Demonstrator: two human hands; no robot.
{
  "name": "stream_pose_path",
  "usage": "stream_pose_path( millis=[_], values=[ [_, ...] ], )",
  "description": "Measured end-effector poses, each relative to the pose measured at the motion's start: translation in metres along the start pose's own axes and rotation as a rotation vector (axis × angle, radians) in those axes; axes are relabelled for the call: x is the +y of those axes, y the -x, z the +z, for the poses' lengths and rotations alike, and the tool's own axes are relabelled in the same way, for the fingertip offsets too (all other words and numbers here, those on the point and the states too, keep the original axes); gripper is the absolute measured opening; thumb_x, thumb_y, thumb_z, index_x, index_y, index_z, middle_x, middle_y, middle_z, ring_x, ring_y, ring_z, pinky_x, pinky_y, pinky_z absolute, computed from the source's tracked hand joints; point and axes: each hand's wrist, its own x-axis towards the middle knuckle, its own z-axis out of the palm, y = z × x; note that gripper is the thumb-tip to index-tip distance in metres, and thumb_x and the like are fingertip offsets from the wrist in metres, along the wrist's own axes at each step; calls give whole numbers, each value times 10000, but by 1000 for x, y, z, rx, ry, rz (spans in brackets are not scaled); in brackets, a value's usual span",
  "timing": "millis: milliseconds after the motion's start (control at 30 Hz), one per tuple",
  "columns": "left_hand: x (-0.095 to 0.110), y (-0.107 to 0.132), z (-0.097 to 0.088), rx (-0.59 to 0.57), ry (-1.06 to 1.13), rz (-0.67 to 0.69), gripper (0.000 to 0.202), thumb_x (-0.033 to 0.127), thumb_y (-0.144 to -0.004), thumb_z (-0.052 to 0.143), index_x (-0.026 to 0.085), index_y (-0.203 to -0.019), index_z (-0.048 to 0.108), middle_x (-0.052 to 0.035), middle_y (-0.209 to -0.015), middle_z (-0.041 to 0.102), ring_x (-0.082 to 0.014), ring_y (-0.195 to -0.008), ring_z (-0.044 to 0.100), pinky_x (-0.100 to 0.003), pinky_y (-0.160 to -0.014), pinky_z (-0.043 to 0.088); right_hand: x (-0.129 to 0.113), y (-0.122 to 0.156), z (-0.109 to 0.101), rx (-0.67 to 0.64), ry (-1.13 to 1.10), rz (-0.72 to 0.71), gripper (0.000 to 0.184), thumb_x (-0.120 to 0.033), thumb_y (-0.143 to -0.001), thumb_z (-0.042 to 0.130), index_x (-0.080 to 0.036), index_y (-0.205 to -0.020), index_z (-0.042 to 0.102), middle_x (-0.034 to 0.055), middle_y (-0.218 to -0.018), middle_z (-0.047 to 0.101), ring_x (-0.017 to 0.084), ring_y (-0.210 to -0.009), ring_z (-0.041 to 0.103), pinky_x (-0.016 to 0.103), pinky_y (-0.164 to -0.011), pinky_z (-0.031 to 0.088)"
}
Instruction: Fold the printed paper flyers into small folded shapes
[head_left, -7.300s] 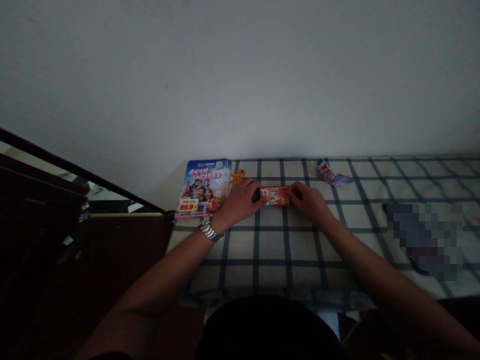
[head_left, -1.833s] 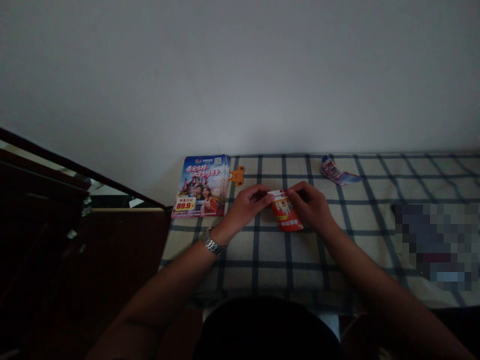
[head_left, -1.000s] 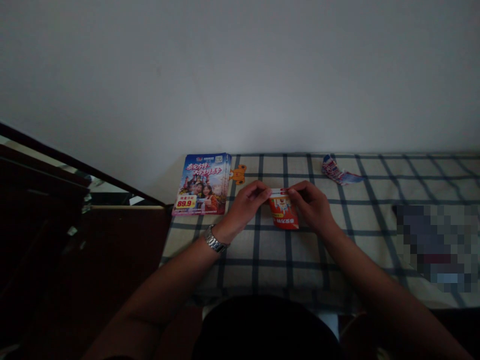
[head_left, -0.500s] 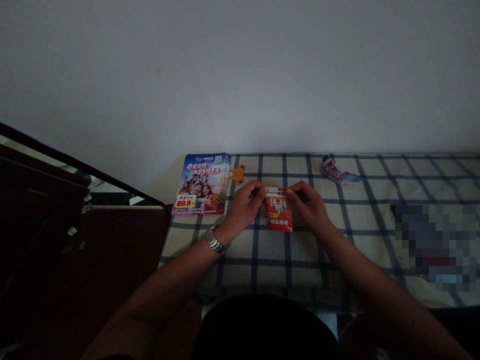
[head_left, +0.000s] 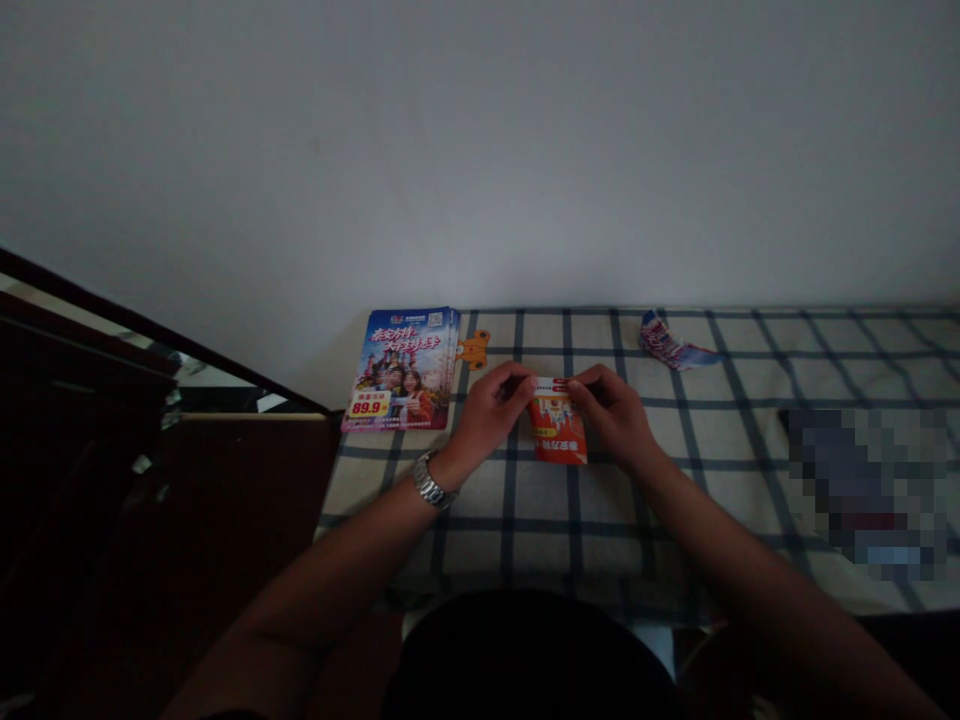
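Note:
Between my hands is a red-and-orange printed leaflet (head_left: 559,432), its top part folded over to show a white band. My left hand (head_left: 496,402), with a metal watch (head_left: 433,480) on the wrist, pinches its upper left corner. The upper right corner is pinched by the thumb and fingers of my right hand (head_left: 611,408). Left of my left hand lies a stack of blue-and-pink flyers (head_left: 401,370). A small orange bear-shaped piece (head_left: 473,350) lies flat between that stack and my left hand.
A checked cloth (head_left: 487,545) covers the surface, which meets a pale wall (head_left: 480,150) at the back. Back right lies a folded, partly fanned flyer (head_left: 671,345). A blurred-out object (head_left: 862,490) is at the far right. A dark rail (head_left: 187,345) slants along the left.
My hands keep their pinch on the leaflet's upper corners and have barely shifted. A little more of the white band shows at its top.

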Motion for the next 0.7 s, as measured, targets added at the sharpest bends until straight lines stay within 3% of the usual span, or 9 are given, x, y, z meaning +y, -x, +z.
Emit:
stream_pose_path(
  millis=[267, 500, 700],
  values=[
    [-2, -2, -5, -56, 4, -30, 295, 495, -959, 699, 202, -943, 727, 3, -759, 624, -140, -674, 531, -248, -607, 398, 0, 1, 1, -34, 5, -8, 390, -620, -907, 720, -242, -839, 651, 7, -767, 661, 185, -727, 618, 313, -670, 528],
    [3, -4, -12, -210, 24, -85, 243, 428, -947, 705, 186, -932, 729, -9, -781, 685, -133, -687, 598, -237, -628, 442, 1, -2, -8, -197, 196, -41, 318, -531, -972, 663, -228, -918, 740, 30, -841, 744, 194, -769, 672, 316, -694, 525],
    [-1, -4, -6, -144, 106, -129, 319, 499, -938, 720, 182, -974, 732, -48, -898, 747, -173, -801, 676, -265, -703, 516, 3, -3, -10, -75, 322, -64, 345, -551, -965, 661, -228, -866, 733, 24, -747, 731, 190, -674, 653, 310, -612, 485]
  ],
)
